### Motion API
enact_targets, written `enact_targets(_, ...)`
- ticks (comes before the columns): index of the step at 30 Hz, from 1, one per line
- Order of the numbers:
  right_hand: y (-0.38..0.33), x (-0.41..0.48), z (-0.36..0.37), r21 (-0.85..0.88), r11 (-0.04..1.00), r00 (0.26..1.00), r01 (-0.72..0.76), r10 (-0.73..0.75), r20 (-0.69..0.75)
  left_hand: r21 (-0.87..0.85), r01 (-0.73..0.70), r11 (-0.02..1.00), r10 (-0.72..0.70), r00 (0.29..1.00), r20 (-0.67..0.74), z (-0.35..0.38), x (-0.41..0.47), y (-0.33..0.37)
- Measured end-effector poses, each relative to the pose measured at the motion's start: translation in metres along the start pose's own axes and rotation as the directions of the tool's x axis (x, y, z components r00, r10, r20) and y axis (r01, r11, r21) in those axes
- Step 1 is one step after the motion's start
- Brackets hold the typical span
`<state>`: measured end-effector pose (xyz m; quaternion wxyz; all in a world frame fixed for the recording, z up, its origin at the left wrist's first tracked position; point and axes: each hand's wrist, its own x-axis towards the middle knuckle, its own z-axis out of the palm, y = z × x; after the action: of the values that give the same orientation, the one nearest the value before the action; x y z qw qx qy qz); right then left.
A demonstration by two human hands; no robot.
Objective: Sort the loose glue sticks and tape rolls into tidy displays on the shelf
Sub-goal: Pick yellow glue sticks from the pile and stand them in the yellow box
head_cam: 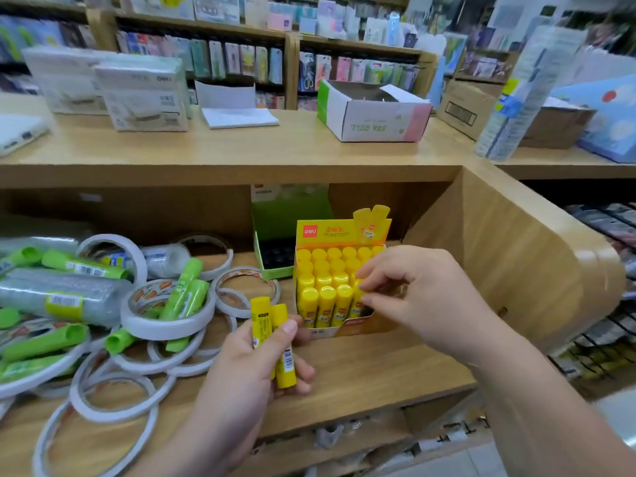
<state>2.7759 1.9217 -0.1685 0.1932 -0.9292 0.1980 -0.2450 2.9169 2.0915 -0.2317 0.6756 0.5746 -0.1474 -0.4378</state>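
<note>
1. Yellow glue sticks (263, 321), two of them, stand roughly upright in the left hand (251, 370). Its fingers and thumb curl round their lower halves, just left of the display box (344, 232) and above the front part of the shelf (378, 370).
2. More yellow sticks, the boxed sticks (323, 270), stand caps-up in rows and nearly fill that yellow display box. The box sits on the shelf towards its right end, near the wooden side wall.
3. The right hand (423, 297) reaches over the box's front right corner. Its bent thumb and fingertips pinch the top of the end stick (359, 289) there.
4. A green box (275, 242) with a dark inside stands open just behind the yellow one, to its left, near the shelf's back.
5. White tape rolls (165, 325) lie in an overlapping heap across the left half of the shelf.
6. Green glue sticks (186, 290) lie scattered over and inside those rolls, and two of them rest across one raised roll.
7. Wrapped tubes of clear tape (58, 297) lie on their sides at the shelf's left edge, among the green sticks.
8. An open white carton (375, 122) sits on the top surface above, right of its middle.
</note>
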Motion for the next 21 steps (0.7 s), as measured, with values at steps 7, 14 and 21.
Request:
enact_targets(7, 0.02, -0.001, 0.009, -0.062, 0.979, 0.977, 0.197, -0.201, -0.072, 0.096, -0.083, 0.992, 0.091, 0.993, -0.08, 0.008, -0.001, -0.008)
enact_targets(14, 0.028, -0.009, 0.016, -0.168, 0.931, 0.935, 0.324, -0.342, -0.094, -0.113, -0.199, 0.973, 0.173, 0.962, -0.211, 0.032, -0.021, -0.004)
enact_targets(21, 0.018, -0.044, 0.002, -0.025, 0.936, 0.906, 0.352, -0.348, -0.242, -0.219, -0.206, 0.954, 0.184, 0.976, -0.116, 0.085, -0.05, -0.006)
